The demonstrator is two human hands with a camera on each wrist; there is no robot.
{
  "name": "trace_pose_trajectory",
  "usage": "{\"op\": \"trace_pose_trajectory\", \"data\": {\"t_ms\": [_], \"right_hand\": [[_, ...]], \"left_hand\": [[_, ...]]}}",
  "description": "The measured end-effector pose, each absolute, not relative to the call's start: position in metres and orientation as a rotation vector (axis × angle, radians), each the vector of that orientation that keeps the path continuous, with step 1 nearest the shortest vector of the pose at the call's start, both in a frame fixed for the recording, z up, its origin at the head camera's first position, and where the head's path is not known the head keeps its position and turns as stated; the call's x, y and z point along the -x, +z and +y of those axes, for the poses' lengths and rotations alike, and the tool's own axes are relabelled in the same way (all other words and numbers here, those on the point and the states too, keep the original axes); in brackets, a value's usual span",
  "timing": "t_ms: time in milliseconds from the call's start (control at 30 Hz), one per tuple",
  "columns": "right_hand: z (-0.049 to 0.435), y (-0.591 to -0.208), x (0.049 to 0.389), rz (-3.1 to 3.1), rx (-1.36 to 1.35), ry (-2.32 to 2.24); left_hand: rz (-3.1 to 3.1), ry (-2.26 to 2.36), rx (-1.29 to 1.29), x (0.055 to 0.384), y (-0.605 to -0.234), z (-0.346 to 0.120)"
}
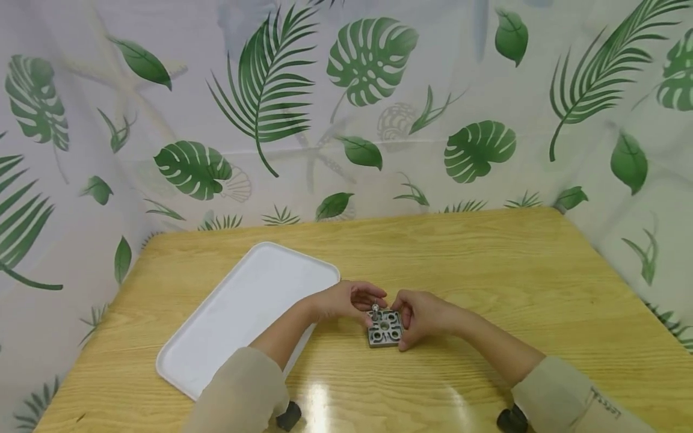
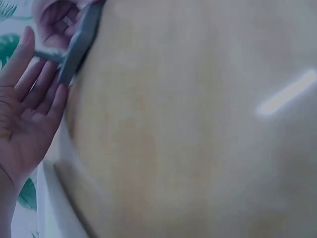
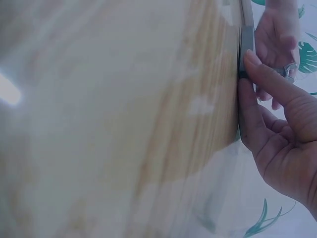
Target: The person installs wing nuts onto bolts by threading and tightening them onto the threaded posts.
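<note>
A square grey metal plate (image 1: 385,337) with several round holes lies on the wooden table. From its far left corner a short metal post (image 1: 375,311) stands upright; the right wrist view shows a ring-like end (image 3: 290,69) on it. My right hand (image 1: 425,316) pinches the plate's right side, thumb at the near corner and fingers at the far one. Around the post, my left hand (image 1: 346,302) is loosely spread, its thumb close to the plate's left edge. The left wrist view shows its palm (image 2: 22,131) with relaxed fingers beside the plate (image 2: 81,42).
A white rectangular tray (image 1: 238,307) lies to the left, partly under my left forearm. The wooden table (image 1: 487,258) extends to the right and behind the plate. A leaf-patterned cloth (image 1: 411,120) hangs along the back and sides.
</note>
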State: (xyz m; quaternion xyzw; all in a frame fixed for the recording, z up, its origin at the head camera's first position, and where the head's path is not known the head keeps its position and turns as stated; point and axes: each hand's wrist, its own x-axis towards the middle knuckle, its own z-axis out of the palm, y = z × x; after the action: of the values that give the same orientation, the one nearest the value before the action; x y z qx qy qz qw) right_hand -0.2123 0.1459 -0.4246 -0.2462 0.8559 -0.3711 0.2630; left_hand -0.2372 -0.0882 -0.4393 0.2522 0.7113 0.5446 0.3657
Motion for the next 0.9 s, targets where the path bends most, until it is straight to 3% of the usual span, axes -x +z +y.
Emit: {"op": "trace_pose_trajectory", "data": {"t_ms": [167,367,533,900], "right_hand": [[0.143,-0.426,0.211,2.326,0.726,-0.988],[0.147,-0.424,0.209,2.343,0.721,-0.974],[0.151,-0.424,0.208,2.353,0.698,-0.975],[0.148,-0.423,0.207,2.343,0.746,-0.927]], "left_hand": [[2.118,1.489,-0.605,0.195,-0.443,-0.083],[2.266,1.955,-0.206,0.161,-0.453,-0.054],[2.331,2.155,0.058,0.151,-0.461,-0.033],[2.439,2.306,0.336,0.156,-0.463,-0.009]]}}
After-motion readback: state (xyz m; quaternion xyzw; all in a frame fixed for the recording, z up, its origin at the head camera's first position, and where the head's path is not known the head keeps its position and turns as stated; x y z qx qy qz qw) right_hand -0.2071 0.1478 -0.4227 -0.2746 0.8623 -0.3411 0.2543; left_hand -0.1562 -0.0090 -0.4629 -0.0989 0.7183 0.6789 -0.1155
